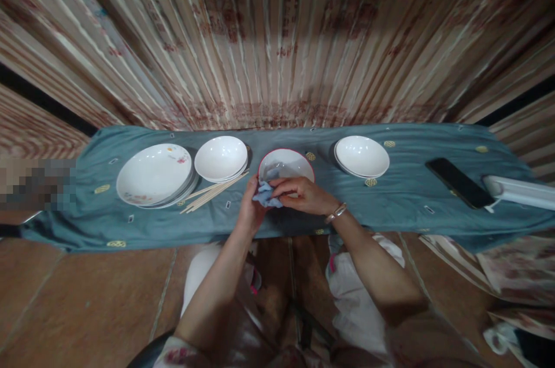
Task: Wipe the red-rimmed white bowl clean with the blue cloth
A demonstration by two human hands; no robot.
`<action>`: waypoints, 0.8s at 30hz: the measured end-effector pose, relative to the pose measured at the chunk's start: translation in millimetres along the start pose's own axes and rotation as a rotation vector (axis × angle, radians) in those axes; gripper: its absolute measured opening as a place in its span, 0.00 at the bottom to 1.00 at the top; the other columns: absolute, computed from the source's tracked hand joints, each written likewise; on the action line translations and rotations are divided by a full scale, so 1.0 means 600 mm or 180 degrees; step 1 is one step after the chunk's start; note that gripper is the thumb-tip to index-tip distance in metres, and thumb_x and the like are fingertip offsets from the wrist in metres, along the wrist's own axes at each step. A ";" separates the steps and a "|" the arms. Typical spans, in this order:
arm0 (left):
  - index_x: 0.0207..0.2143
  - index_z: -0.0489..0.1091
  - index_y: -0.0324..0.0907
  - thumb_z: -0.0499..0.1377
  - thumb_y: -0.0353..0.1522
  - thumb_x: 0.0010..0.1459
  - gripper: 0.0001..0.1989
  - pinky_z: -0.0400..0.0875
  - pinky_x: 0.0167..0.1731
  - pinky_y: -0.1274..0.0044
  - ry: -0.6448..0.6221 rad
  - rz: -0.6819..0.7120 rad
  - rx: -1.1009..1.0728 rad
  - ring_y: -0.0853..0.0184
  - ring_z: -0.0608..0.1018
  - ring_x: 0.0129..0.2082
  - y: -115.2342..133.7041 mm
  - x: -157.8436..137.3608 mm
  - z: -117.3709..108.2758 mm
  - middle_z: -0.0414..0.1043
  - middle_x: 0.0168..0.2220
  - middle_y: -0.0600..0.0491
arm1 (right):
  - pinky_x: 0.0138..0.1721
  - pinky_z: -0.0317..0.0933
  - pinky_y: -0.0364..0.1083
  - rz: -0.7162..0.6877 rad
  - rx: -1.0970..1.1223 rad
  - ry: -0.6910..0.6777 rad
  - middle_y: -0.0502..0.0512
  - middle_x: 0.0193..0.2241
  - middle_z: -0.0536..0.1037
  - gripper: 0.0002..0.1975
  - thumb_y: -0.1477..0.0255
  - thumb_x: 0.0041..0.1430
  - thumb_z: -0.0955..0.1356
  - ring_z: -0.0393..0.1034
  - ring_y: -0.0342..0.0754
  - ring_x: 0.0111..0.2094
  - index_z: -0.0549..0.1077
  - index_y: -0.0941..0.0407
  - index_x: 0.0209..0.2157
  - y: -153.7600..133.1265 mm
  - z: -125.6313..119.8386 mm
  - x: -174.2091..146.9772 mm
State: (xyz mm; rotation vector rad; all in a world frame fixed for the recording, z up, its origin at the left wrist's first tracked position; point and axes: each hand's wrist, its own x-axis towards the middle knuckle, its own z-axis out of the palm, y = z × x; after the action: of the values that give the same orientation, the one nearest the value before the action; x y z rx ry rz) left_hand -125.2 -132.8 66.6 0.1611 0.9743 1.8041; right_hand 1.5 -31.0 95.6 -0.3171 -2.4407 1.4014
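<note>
A white bowl with a red rim point(286, 164) is tilted toward me at the middle of a long bench covered by a teal cloth point(403, 200). My left hand point(249, 209) grips the bowl's near left edge. My right hand point(303, 194), with a bracelet at the wrist, presses a light blue rag point(265, 194) against the bowl's near rim.
A stack of flowered white plates point(154, 174) and stacked white bowls point(221, 158) lie to the left, with a bundle of chopsticks point(212, 191) between them. More white bowls point(362, 155), a black phone point(459, 183) and a white tray point(520, 191) lie to the right. Wooden slats stand behind.
</note>
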 end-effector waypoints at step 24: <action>0.50 0.68 0.48 0.67 0.39 0.47 0.26 0.75 0.32 0.73 0.0026 0.0164 0.0607 0.65 0.75 0.33 0.007 0.003 -0.007 0.75 0.41 0.53 | 0.49 0.65 0.52 0.0040 -0.1715 0.0130 0.58 0.35 0.82 0.09 0.82 0.51 0.67 0.75 0.53 0.42 0.77 0.56 0.24 0.002 -0.026 -0.041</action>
State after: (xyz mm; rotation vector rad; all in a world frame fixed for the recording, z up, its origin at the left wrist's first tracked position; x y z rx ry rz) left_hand -131.3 -134.0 65.9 0.2998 1.1570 1.7578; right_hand 30.2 -26.3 97.8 -0.4723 -2.7463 0.7055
